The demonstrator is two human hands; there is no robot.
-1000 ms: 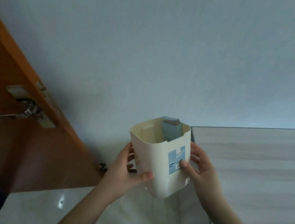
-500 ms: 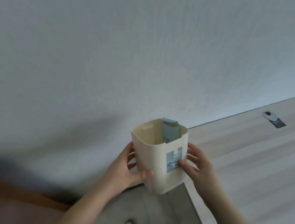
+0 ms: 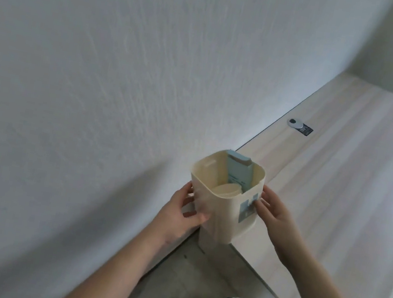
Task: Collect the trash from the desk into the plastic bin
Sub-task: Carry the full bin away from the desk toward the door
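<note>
The plastic bin (image 3: 224, 201) is held off the floor between both hands, just beside the near corner of the desk (image 3: 340, 190), its base apparently hanging over the desk edge. The bin stands nearly upright, mouth up, long axis vertical. The left hand (image 3: 182, 214) grips the bin's wall on the side away from the desk, thumb across the front. The right hand (image 3: 274, 215) presses the desk-side wall, fingertips at the label. Neither hand is nearer; each bears on the bin.

Count: one bin. Inside it, one blue carton (image 3: 237, 169) standing on end and one round pale lid or cup (image 3: 226, 189). On the desk, well beyond the bin, one small white-and-black item (image 3: 299, 126), too small to identify. Judged: reaching it requires freeing the right hand.
</note>
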